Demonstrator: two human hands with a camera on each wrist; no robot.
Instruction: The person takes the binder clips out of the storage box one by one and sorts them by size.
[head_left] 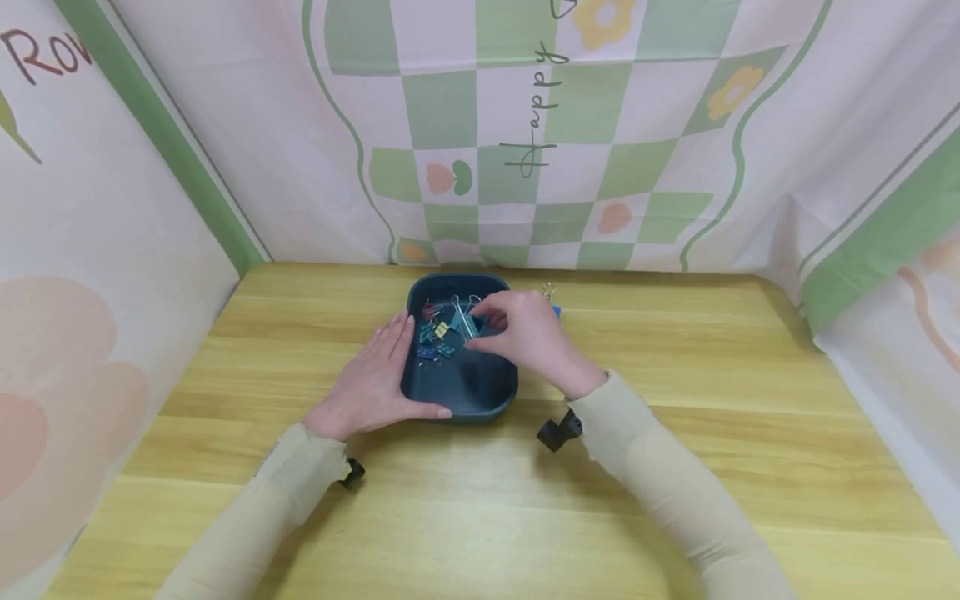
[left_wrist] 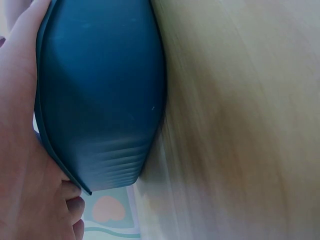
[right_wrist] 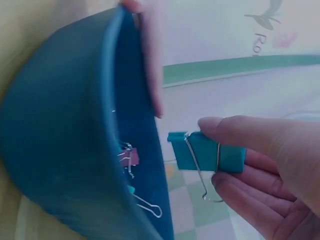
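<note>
My right hand [head_left: 525, 329] pinches a large teal binder clip [right_wrist: 202, 154] between thumb and fingers, above the right half of a dark blue plastic tray [head_left: 457, 400]. In the right wrist view, the clip's wire handles show and the tray wall stands beside it. Along the tray's left rim rest the fairly straight fingers of my left hand [head_left: 375, 375], with the thumb stretched along the near rim. Several small binder clips in teal, yellow, blue and pink lie inside, among them a yellow clip [head_left: 442, 330] and a pink clip [right_wrist: 130, 157].
A blue binder clip [head_left: 557, 311] with wire handles stands on the wooden table [head_left: 465, 508] right of the tray, partly hidden behind my right hand. A patterned curtain [head_left: 517, 108] hangs at the table's back edge, with more cloth at both sides.
</note>
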